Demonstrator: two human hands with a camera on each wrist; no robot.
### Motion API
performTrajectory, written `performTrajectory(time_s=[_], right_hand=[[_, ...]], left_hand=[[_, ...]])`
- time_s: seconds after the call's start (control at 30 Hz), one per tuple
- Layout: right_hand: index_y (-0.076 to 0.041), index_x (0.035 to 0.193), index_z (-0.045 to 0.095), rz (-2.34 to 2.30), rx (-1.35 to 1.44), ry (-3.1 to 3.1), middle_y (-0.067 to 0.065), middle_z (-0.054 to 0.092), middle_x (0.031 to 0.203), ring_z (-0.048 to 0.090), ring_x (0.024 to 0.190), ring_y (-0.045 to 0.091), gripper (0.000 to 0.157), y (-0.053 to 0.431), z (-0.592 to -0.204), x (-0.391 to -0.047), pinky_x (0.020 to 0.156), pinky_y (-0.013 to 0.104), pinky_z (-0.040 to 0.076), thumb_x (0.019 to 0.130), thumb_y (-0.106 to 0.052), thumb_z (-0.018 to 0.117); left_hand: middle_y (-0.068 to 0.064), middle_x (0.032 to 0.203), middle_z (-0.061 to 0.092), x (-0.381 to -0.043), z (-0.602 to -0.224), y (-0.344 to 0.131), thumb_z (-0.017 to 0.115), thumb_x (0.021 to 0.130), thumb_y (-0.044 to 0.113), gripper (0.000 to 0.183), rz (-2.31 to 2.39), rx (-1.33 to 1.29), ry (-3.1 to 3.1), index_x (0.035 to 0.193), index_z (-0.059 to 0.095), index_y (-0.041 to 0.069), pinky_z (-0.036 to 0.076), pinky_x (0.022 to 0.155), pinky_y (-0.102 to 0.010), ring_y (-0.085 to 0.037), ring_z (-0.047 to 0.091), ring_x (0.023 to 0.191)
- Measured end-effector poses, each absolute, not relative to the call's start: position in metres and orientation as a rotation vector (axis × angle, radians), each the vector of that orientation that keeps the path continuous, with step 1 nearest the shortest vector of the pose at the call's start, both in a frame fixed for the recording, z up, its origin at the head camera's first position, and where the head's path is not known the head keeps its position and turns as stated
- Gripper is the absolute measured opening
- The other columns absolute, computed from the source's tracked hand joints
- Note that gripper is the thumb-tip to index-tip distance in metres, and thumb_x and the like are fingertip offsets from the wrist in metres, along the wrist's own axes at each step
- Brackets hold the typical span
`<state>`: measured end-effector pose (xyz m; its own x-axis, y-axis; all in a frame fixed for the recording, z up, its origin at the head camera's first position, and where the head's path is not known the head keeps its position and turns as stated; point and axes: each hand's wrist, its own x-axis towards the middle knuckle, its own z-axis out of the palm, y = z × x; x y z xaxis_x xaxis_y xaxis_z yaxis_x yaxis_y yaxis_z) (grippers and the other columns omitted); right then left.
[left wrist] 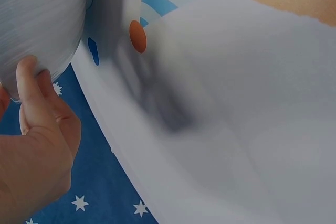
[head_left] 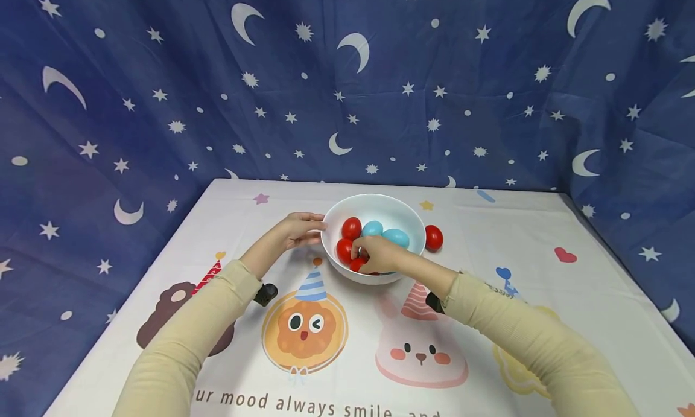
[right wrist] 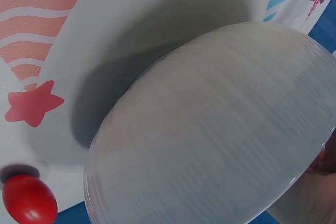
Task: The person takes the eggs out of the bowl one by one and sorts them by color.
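A white bowl (head_left: 374, 203) stands near the back middle of the table, holding several red and light blue eggs. My left hand (head_left: 300, 229) is at the bowl's left side, fingers touching its outer wall; the left wrist view shows the fingertips (left wrist: 27, 64) against the white wall. My right hand (head_left: 380, 255) reaches over the near right rim into the bowl. Its curled fingers grip a red egg (head_left: 357, 265), partly hidden by the hand. Beside it are two more red eggs, one at the back (head_left: 351, 228), and light blue eggs (head_left: 396, 237).
A single red egg (head_left: 434, 238) lies on the tablecloth just right of the bowl, also seen in the right wrist view. The white tablecloth (head_left: 260, 224) has printed cartoon figures and lettering. A dark blue curtain (head_left: 380, 145) with moons and stars hangs behind and along the sides.
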<state>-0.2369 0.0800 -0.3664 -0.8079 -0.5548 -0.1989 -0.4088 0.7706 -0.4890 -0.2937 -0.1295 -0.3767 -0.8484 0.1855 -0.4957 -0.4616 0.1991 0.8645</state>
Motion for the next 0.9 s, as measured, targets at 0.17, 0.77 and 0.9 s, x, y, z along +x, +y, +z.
performTrajectory(time_s=[0.17,0.77,0.9], right_hand=[[-0.004,0.094,0.064,-0.635,-0.768,2.622,0.011,0.059,0.083,0.048,0.073,0.016,0.016,0.082,-0.364,-0.238,0.06,0.016,0.042,0.08,-0.002,0.069],[-0.007,0.1,0.064,-0.683,-0.7,2.63,0.01,0.061,0.096,0.053,0.088,0.021,0.02,0.089,-0.36,-0.24,0.065,0.02,0.056,0.08,-0.006,0.069],[-0.007,0.103,0.065,-0.702,-0.691,2.635,0.011,0.062,0.099,0.054,0.091,0.022,0.023,0.091,-0.358,-0.24,0.068,0.022,0.058,0.08,-0.008,0.068]], left_hand=[[-0.005,0.104,0.057,-0.294,-0.376,-0.13,0.06,0.092,0.009,0.048,1.7,-0.251,1.977,0.137,0.047,0.005,0.059,0.064,-0.015,-0.002,0.063,0.062],[-0.003,0.099,0.056,-0.294,-0.377,-0.13,0.061,0.091,0.008,0.047,1.693,-0.28,1.982,0.136,0.049,0.006,0.06,0.07,-0.018,-0.003,0.063,0.063],[-0.003,0.1,0.057,-0.294,-0.377,-0.13,0.061,0.091,0.008,0.047,1.692,-0.276,1.985,0.136,0.049,0.006,0.06,0.07,-0.018,-0.003,0.063,0.063]])
